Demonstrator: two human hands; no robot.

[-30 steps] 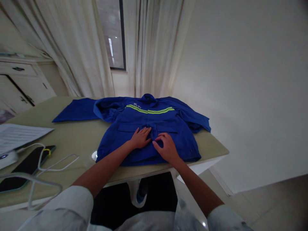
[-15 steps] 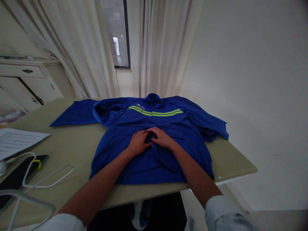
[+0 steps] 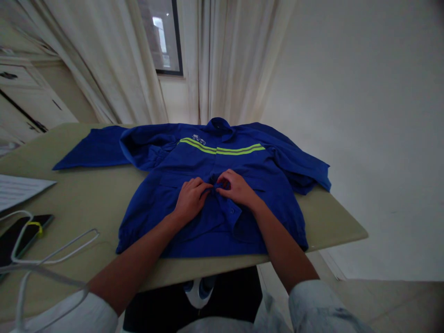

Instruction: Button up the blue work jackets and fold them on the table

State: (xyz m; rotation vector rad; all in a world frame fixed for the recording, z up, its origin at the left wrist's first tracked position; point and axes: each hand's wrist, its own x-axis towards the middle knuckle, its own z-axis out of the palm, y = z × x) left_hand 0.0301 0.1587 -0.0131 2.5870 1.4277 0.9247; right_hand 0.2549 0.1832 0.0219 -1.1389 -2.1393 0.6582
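Two cream curtains hang beyond the far edge of the table, a dark window between them, and a white cabinet stands off to the far left. The pale olive tabletop runs across the scene. On its left part lie a sheet of printed paper, a black phone and a loop of white cable, all well apart from the garment.

A blue work jacket lies flat and face up in the middle of the table, directly in front of the person, collar toward the far side and hem near the near edge. Its left-hand sleeve stretches out across the tabletop, and two lime reflective stripes cross the chest.

Both hands rest on the jacket's lower front, close together at the centre opening. The left hand lies nearly flat, its fingers together and tips at the placket edge. The right hand is curled, its fingertips pinching the folded placket. A small button shows just below it.
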